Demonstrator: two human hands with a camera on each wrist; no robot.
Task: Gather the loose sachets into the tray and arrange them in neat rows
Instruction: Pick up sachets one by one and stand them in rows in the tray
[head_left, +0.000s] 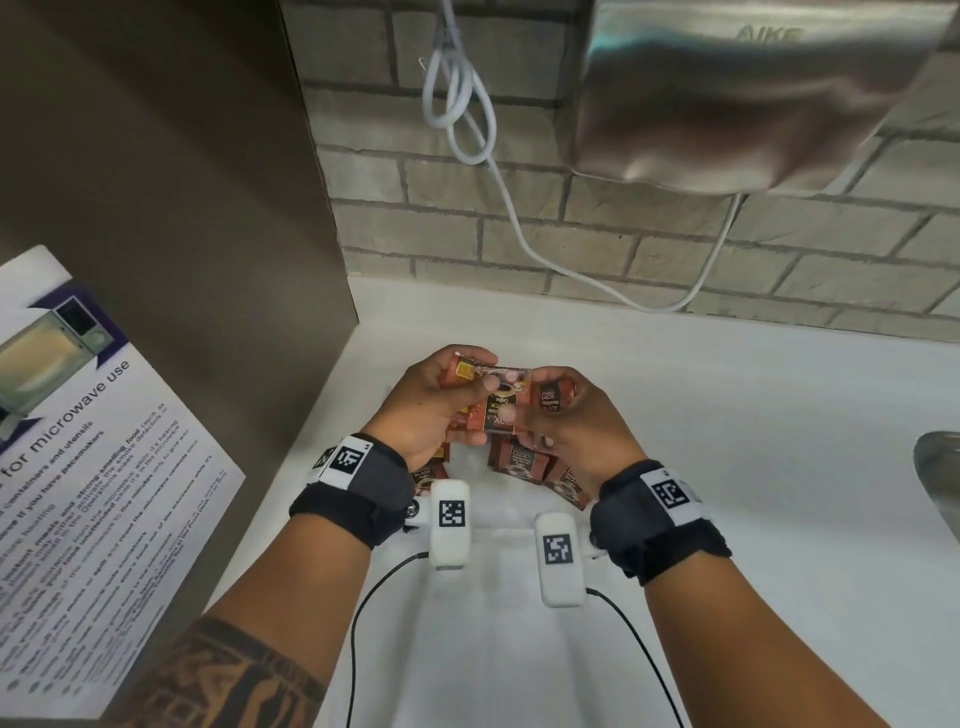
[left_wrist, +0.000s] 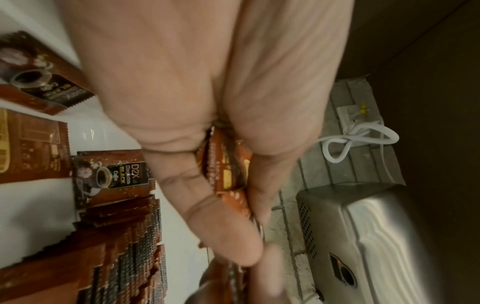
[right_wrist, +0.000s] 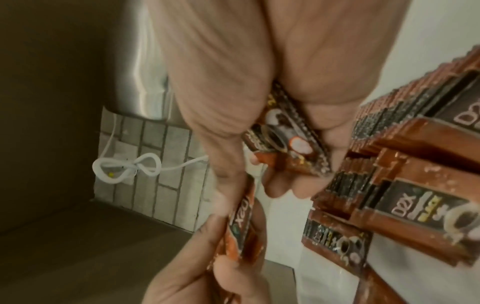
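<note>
1. We hold a small bundle of coffee sachets (head_left: 496, 400) between both hands, raised just above the white tray (head_left: 363, 364). They are brown packets printed with a black coffee label.

2. Our left hand (head_left: 431, 402) is curled round one end of the bundle, with sachets pinched between thumb and fingers, as the left wrist view confirms. Our right hand (head_left: 566, 421) is curled round the other end, with one packet tucked against the palm and another pinched at the fingertips.

3. Below the hands, rows of sachets (right_wrist: 405, 164) already stand on edge, packed close in stepped lines. We judge a good part of the arranging to be done.

4. A few loose sachets (left_wrist: 109, 179) lie flat on the white surface beside the rows; whether they sit inside the tray or just outside it, we cannot tell. These, and the bundle in hand, appear to be what is left to square up and slot in.

5. Further out, the white counter (head_left: 727, 441) meets a grey brick wall (head_left: 649, 234), where a white cable (head_left: 467, 93) hangs looped beside a steel hand dryer (head_left: 753, 93). A microwave notice (head_left: 88, 441) is stuck on the brown panel at the left.
</note>
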